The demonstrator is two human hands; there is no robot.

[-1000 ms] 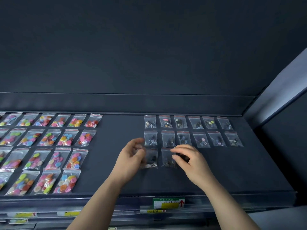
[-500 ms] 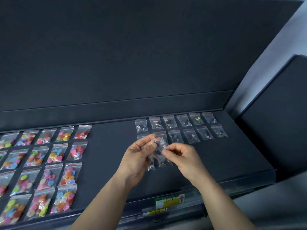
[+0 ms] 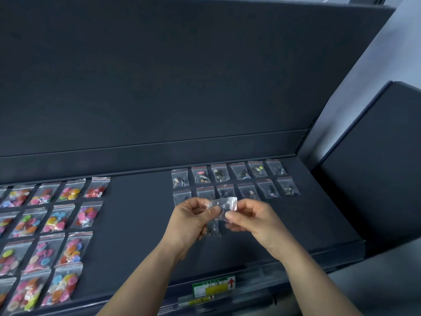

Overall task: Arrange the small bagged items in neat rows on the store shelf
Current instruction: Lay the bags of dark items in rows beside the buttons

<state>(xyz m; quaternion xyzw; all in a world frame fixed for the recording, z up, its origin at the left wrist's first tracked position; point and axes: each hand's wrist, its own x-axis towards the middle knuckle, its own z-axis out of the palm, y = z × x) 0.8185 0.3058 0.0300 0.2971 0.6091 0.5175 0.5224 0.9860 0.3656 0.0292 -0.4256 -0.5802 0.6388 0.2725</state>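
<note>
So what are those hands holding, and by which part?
A small clear bag: the left hand pinches its left end, the right hand its right end.

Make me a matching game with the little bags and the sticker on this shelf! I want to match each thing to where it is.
Things
1. bags of colourful buttons
2. rows of bags with dark bits
3. green and yellow label
4. crumpled clear bag

Places
A. on the front edge of the shelf
B. pinched between the left hand and the right hand
C. on the left part of the shelf
D. at the back right of the shelf

Pairs: 1-C, 2-D, 3-A, 4-B
</note>
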